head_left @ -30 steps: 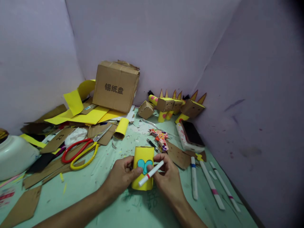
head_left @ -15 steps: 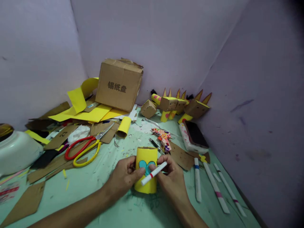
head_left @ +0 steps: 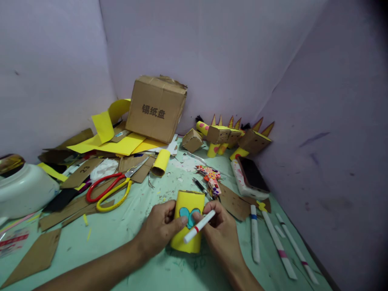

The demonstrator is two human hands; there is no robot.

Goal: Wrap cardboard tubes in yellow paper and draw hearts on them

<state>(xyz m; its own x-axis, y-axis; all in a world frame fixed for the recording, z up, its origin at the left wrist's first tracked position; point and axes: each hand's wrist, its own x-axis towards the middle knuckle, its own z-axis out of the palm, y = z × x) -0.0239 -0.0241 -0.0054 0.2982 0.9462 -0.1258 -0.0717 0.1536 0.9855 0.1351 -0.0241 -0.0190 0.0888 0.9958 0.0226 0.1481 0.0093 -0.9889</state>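
A yellow paper-covered tube (head_left: 190,197) stands between my hands, low above the green table cover. On its front is a blue heart (head_left: 189,217) with a dark outline. My left hand (head_left: 163,224) grips the tube's left side, thumb pressed near the heart's left edge. In my right hand (head_left: 220,228) is a white marker (head_left: 200,227) with a red band, lying slantwise across the tube's lower front. The right thumb rests on the heart's right half, and the fingers reach around the tube's right side, partly hidden.
Red-and-yellow-handled scissors (head_left: 117,188) lie left on cardboard scraps. Another yellow tube (head_left: 161,162) lies behind. A cardboard box (head_left: 157,107) stands at the back, near cardboard-headed figures (head_left: 253,139). To the right are a phone (head_left: 253,173) and several markers (head_left: 254,234).
The view has shifted slightly, so the scene sits a little farther right. The tube leans a bit more, its base nearer me. Both hands keep their hold.
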